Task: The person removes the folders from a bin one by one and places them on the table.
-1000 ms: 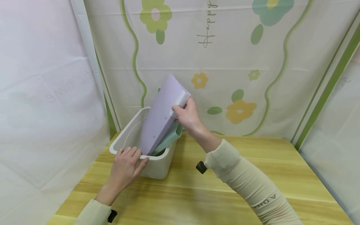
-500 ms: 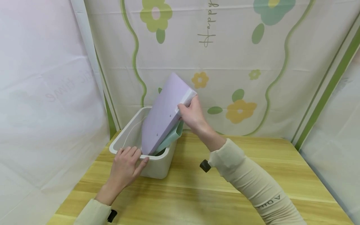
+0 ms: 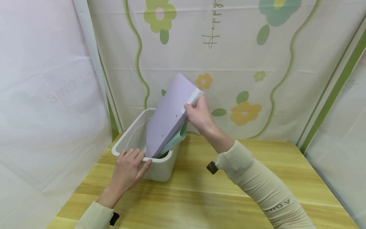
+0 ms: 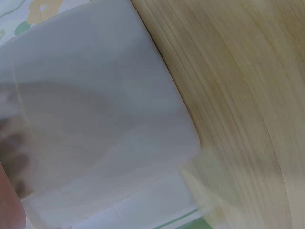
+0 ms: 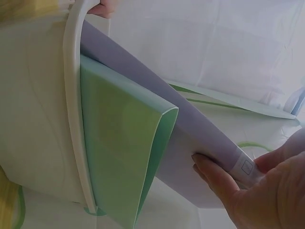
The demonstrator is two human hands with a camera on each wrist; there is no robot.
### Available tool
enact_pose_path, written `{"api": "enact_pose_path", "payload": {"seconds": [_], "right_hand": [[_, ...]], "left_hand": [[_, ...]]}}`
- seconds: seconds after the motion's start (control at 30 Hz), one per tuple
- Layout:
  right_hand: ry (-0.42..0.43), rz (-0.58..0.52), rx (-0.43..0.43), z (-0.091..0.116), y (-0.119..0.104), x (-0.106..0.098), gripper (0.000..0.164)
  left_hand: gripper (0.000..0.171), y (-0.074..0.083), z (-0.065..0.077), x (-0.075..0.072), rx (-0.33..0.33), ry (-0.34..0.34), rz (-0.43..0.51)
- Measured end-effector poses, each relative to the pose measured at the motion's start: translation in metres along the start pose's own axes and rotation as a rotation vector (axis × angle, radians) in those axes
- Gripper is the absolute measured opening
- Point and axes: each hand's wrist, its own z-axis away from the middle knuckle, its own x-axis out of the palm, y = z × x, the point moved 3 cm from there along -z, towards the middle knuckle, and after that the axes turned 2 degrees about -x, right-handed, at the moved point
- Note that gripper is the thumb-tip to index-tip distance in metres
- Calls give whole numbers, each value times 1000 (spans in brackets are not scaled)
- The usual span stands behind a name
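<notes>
A lilac ring binder (image 3: 168, 117) with a pale label strip at its upper end leans out of a white plastic bin (image 3: 158, 170). My right hand (image 3: 200, 116) pinches that upper end, thumb on the near side and fingers behind. The binder's lower end is inside the bin. Beside it, a mint-green folder (image 3: 176, 140) also sticks out over the rim, its end visible in the right wrist view as a curved green spine (image 5: 128, 86). My left hand (image 3: 128, 167) grips the bin's near rim, fingers curled over the edge and thumb along the outside.
The bin stands at the left of a wood-grain table (image 3: 217, 190). A curtain (image 3: 223, 63) with printed flowers hangs close behind it, and a white sheet (image 3: 43, 111) hangs at the left.
My right hand has drawn the lilac binder a little up and to the right, out of the bin. My left hand and the bin have stayed in place.
</notes>
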Motion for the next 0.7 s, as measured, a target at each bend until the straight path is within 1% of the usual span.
{"api": "enact_pose_path", "payload": {"seconds": [0.27, 0.7], "right_hand": [[3, -19, -12, 0, -3, -6, 53], [8, 4, -37, 0, -8, -16, 52]], "left_hand": [[50, 0, 1, 1, -6, -10, -7], [50, 0, 2, 1, -4, -7, 2]]}}
